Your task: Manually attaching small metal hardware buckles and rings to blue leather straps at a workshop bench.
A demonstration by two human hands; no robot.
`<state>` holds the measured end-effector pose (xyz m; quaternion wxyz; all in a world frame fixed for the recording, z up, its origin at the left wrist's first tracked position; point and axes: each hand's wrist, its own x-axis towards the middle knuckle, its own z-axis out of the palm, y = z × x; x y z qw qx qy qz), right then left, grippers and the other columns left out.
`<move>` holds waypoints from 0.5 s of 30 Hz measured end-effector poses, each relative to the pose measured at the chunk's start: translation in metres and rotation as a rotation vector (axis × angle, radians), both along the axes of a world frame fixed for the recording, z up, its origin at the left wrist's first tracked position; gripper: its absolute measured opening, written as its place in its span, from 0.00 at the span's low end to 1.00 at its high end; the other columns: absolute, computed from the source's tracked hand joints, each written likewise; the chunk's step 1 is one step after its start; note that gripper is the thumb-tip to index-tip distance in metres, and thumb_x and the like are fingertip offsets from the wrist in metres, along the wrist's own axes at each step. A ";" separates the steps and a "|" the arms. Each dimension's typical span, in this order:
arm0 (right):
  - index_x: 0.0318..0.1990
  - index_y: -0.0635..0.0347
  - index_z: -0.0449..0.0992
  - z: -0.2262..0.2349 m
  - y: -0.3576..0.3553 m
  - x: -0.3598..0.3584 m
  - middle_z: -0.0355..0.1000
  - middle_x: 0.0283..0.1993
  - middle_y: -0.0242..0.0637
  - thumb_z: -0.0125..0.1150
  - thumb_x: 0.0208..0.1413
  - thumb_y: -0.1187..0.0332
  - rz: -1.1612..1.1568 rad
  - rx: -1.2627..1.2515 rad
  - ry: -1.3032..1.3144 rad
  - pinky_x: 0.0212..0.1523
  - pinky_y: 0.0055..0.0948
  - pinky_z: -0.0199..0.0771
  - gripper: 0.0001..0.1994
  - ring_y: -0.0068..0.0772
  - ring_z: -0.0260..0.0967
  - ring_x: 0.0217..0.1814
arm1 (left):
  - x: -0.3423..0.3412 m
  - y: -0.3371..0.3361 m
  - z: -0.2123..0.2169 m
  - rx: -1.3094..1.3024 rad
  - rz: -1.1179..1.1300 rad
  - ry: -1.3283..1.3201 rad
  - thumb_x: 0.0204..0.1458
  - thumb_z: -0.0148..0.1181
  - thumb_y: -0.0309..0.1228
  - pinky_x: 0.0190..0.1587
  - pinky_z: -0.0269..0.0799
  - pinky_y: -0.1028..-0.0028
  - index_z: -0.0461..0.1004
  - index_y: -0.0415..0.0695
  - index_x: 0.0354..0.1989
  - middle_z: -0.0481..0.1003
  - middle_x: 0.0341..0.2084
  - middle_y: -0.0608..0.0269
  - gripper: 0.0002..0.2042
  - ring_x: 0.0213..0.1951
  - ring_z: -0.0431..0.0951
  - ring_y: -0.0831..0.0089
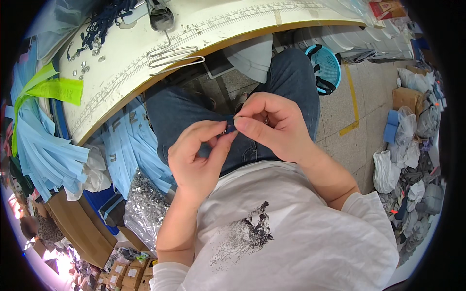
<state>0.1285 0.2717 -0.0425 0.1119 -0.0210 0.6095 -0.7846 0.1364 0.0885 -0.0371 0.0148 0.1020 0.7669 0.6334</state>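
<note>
While both hands (238,140) pinch a small dark piece (229,126) over the lap, a worktable (145,63) curves ahead.

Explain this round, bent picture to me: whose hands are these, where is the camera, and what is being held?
The camera sits on a person's head and looks down with a fisheye lens, so edges curve. The left hand and right hand meet above the lap, pinching a small dark blue piece between the fingertips; what it is stays too small to tell. Ahead is a white worktable with wire clips. At the person's left lie light blue fabric strips and a clear bag of small metal parts.
</note>
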 end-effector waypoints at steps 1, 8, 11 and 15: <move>0.36 0.63 0.75 0.002 0.000 0.000 0.71 0.29 0.24 0.62 0.57 0.73 0.000 -0.001 0.000 0.22 0.13 0.58 0.04 0.08 0.61 0.24 | 0.001 0.000 0.001 0.085 0.018 -0.048 0.43 0.64 0.10 0.35 0.71 0.81 0.76 0.34 0.38 0.76 0.35 0.56 0.13 0.31 0.74 0.77; 0.40 0.62 0.74 0.006 0.003 -0.003 0.68 0.28 0.23 0.59 0.60 0.68 -0.070 -0.295 -0.362 0.17 0.13 0.49 0.06 0.07 0.55 0.20 | 0.002 0.000 -0.002 0.522 -0.076 -0.180 0.44 0.61 0.07 0.39 0.76 0.75 0.75 0.32 0.38 0.76 0.35 0.51 0.13 0.37 0.79 0.67; 0.40 0.61 0.74 0.007 -0.001 -0.006 0.67 0.28 0.24 0.57 0.61 0.68 -0.073 -0.344 -0.435 0.16 0.13 0.48 0.06 0.08 0.53 0.19 | 0.002 0.002 -0.005 0.654 -0.066 -0.200 0.44 0.61 0.07 0.40 0.77 0.73 0.75 0.33 0.39 0.75 0.35 0.50 0.14 0.37 0.79 0.66; 0.40 0.62 0.73 0.020 0.001 -0.014 0.67 0.29 0.25 0.57 0.61 0.70 -0.008 -0.366 -0.460 0.17 0.12 0.49 0.05 0.08 0.54 0.20 | -0.002 0.000 -0.005 0.705 -0.095 -0.146 0.44 0.62 0.07 0.40 0.78 0.71 0.75 0.33 0.39 0.75 0.35 0.50 0.14 0.37 0.79 0.64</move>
